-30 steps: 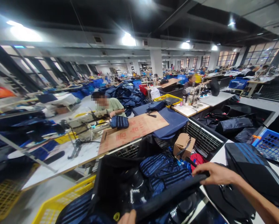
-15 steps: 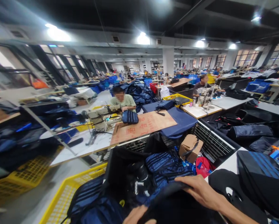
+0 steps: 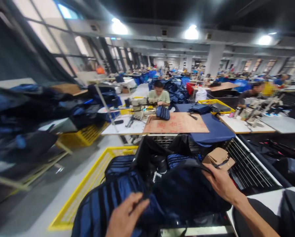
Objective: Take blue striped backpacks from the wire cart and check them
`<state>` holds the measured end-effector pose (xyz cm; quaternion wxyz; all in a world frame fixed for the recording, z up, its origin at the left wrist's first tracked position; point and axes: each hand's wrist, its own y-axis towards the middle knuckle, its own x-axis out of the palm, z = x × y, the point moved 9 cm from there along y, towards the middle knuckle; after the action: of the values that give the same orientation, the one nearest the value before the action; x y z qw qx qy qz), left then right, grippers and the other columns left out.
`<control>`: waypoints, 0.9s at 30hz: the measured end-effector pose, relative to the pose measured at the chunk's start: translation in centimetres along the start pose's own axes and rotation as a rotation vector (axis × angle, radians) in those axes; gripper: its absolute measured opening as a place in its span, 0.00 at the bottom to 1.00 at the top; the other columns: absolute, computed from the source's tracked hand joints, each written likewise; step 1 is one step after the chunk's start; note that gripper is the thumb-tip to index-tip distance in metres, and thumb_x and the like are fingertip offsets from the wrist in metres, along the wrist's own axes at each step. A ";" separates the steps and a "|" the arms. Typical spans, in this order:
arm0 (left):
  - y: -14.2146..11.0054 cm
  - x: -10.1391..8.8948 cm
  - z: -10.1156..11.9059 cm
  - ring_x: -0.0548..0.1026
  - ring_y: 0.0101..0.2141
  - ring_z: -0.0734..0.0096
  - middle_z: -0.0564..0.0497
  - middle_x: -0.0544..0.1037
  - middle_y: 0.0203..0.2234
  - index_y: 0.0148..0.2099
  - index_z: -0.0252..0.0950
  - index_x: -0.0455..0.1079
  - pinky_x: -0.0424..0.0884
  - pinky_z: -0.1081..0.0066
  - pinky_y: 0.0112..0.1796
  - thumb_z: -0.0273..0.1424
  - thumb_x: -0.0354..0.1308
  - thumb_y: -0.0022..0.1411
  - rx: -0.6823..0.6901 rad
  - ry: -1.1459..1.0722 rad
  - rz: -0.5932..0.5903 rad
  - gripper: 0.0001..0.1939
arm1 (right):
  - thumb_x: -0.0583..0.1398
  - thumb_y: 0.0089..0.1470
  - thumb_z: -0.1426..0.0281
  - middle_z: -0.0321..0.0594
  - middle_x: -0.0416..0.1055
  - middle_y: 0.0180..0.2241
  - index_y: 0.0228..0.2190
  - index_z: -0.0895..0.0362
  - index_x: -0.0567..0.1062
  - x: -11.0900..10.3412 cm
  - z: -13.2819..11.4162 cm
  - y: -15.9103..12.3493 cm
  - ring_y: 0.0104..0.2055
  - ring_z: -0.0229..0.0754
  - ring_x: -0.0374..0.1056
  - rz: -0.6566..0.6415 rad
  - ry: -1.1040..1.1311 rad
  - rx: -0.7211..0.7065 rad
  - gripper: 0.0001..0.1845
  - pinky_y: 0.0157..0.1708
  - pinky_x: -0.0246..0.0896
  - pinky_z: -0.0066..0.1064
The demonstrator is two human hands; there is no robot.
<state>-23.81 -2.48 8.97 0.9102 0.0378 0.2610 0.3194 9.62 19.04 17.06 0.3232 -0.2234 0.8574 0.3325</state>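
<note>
A dark navy backpack (image 3: pixel 186 191) is stretched between my two hands, over the pile of bags in front of me. My right hand (image 3: pixel 220 182) is closed on its upper right edge. At its left side, my left hand (image 3: pixel 127 212) pinches a dark strap or edge of the same bag between thumb and fingers. Beneath and left of it, navy bags with black stripes (image 3: pixel 105 194) lie in a yellow crate (image 3: pixel 70 197). Part of the backpack's lower side falls in shadow.
A brown cardboard box (image 3: pixel 218 156) sits in a wire-sided bin (image 3: pixel 251 168) beyond my right hand. Across from me a co-worker (image 3: pixel 159 93) sits at a sewing machine (image 3: pixel 138 107) behind a brown board (image 3: pixel 177 123). Black pieces (image 3: pixel 258 214) lie at the right.
My view has swung left. The backpack has risen and spread out between my hands, and my left hand has come further into view, pinching its side.
</note>
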 end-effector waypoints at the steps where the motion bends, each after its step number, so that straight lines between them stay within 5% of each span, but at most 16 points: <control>1: 0.6 -2.2 1.9 0.87 0.35 0.64 0.51 0.90 0.35 0.41 0.46 0.88 0.83 0.74 0.38 0.62 0.64 0.67 0.145 0.074 0.122 0.27 | 0.57 0.76 0.56 0.43 0.86 0.36 0.50 0.52 0.84 0.3 -1.4 0.5 0.33 0.46 0.82 0.026 -0.028 -0.051 0.19 0.34 0.74 0.31; 3: 1.3 -6.7 5.7 0.85 0.33 0.68 0.52 0.88 0.30 0.39 0.44 0.87 0.81 0.76 0.42 0.51 0.67 0.71 0.374 0.258 0.405 0.18 | 0.56 0.76 0.54 0.40 0.81 0.29 0.44 0.53 0.84 0.6 -4.1 1.8 0.27 0.44 0.76 0.079 -0.042 -0.106 0.21 0.29 0.68 0.31; 6: 3.0 -11.9 8.0 0.84 0.35 0.68 0.51 0.88 0.34 0.46 0.40 0.84 0.80 0.73 0.44 0.46 0.68 0.72 0.346 0.324 0.628 0.15 | 0.58 0.74 0.49 0.33 0.70 0.21 0.37 0.53 0.81 1.1 -6.4 4.4 0.21 0.40 0.64 0.118 0.034 -0.049 0.23 0.23 0.59 0.31; 8: 4.8 -13.4 7.4 0.84 0.41 0.67 0.50 0.87 0.40 0.52 0.38 0.81 0.80 0.71 0.47 0.48 0.67 0.72 0.207 0.204 0.502 0.19 | 0.59 0.72 0.47 0.31 0.65 0.20 0.35 0.53 0.79 1.6 -6.9 6.1 0.22 0.39 0.60 0.140 0.103 0.007 0.25 0.24 0.57 0.31; 12: 5.6 -13.3 4.7 0.86 0.41 0.63 0.47 0.88 0.45 0.61 0.36 0.74 0.82 0.66 0.45 0.52 0.64 0.71 0.003 -0.119 0.180 0.28 | 0.61 0.69 0.43 0.32 0.62 0.24 0.29 0.53 0.72 3.3 -6.8 8.4 0.27 0.40 0.59 0.186 0.221 0.070 0.29 0.27 0.54 0.33; 14: 5.1 -14.5 3.4 0.86 0.37 0.63 0.49 0.89 0.40 0.60 0.34 0.76 0.82 0.65 0.42 0.51 0.69 0.68 -0.043 -0.121 0.224 0.30 | 0.62 0.69 0.42 0.31 0.61 0.24 0.28 0.54 0.71 4.9 -7.1 9.1 0.28 0.39 0.57 0.158 0.279 0.093 0.30 0.28 0.52 0.32; 16: 4.7 -16.9 3.2 0.86 0.38 0.63 0.50 0.89 0.39 0.56 0.34 0.80 0.83 0.64 0.45 0.48 0.74 0.65 -0.008 0.012 0.397 0.27 | 0.63 0.68 0.42 0.32 0.62 0.25 0.30 0.55 0.73 7.2 -8.1 9.9 0.29 0.39 0.58 0.095 0.356 0.102 0.30 0.29 0.53 0.32; 20: 5.7 -21.3 3.9 0.86 0.52 0.59 0.46 0.89 0.54 0.59 0.35 0.84 0.77 0.59 0.60 0.49 0.70 0.71 0.071 0.464 0.631 0.25 | 0.62 0.68 0.42 0.38 0.76 0.36 0.42 0.58 0.81 14.3 -9.9 11.9 0.39 0.44 0.67 -0.041 0.584 0.139 0.30 0.39 0.64 0.33; 24: 8.1 -22.9 -1.2 0.83 0.58 0.51 0.39 0.86 0.58 0.68 0.27 0.76 0.74 0.46 0.60 0.59 0.50 0.78 -0.135 0.761 0.446 0.40 | 0.59 0.69 0.41 0.45 0.82 0.42 0.45 0.60 0.80 25.8 -9.1 13.4 0.46 0.49 0.72 -0.187 0.693 0.212 0.33 0.47 0.69 0.36; 27: 7.1 -20.5 -6.8 0.77 0.65 0.46 0.31 0.77 0.67 0.73 0.23 0.68 0.70 0.42 0.64 0.50 0.44 0.85 -0.198 0.802 0.342 0.36 | 0.56 0.74 0.49 0.48 0.82 0.52 0.52 0.58 0.79 35.1 -6.4 11.6 0.55 0.49 0.74 -0.430 0.562 0.297 0.26 0.58 0.67 0.37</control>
<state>-44.71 -9.78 14.04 0.6702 -0.1338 0.5514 0.4784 -24.21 16.44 0.95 0.1668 -0.4313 0.8849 0.0553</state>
